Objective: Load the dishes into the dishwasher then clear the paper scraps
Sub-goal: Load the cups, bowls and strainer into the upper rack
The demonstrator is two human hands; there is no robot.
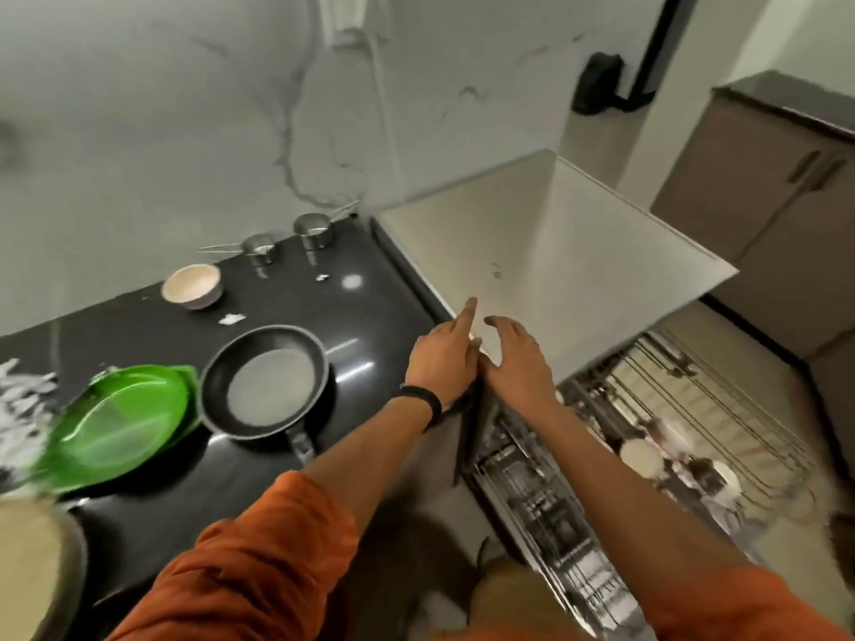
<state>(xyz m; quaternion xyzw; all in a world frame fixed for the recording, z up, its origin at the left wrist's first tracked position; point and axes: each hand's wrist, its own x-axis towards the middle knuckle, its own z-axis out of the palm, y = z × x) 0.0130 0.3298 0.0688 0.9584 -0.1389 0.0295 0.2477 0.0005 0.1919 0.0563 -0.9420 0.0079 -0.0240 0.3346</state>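
Note:
My left hand and my right hand lie side by side with straight fingers on the near corner of a white panel above the dishwasher. Neither holds anything. Below it, pulled-out wire racks carry some white dishes. On the black counter to the left stand a black frying pan, a green plate, a beige bowl and two steel measuring cups. White paper scraps lie between the bowl and the pan, with a bigger heap at the far left.
A round beige vessel sits blurred at the bottom left. A marbled white wall backs the counter. Brown cabinets stand at the right beyond the racks.

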